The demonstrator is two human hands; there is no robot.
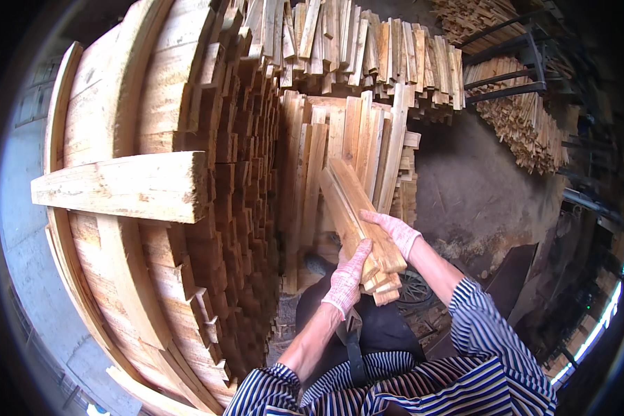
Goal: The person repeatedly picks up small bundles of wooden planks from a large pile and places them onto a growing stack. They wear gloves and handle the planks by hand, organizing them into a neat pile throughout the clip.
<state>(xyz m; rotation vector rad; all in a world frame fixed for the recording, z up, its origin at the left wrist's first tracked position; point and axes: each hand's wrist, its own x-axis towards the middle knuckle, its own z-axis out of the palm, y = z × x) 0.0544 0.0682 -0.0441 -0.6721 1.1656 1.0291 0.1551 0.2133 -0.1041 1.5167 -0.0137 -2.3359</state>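
A: Left of frame first. Tall stack of rough-sawn boards [187, 229], pale, splintery, ends stepped and uneven. One wide plank [121, 186] lies crosswise and juts out toward the left edge.

B: Risk there?

A: My guess: that plank looks loosely seated, a bump could tip it off. The stepped ends could also snag a sleeve.

B: Centre?

A: Thin slats [340, 149] stand upright against the pile behind, light wood, straight grain. In front of them, just right of centre, the bundle of short slats [359, 222], flat rectangular strips, tilted with the top leaning left.

B: Hands?

A: Left hand [349, 274] in a pink knit glove, fingers wrapped shut around the bundle's lower part. Right hand [394, 230], same glove, fingers curled over its right edge, higher up. Both closed on it.

B: What can go wrong?

A: Bottom ends are staggered, so a loose strip could slide out downward if the grip eases. Rough edges may catch the knit. Judgement only.

B: Right side?

A: Dirt floor [478, 187], dark metal rack [516, 66] with more stick bundles, upper right.
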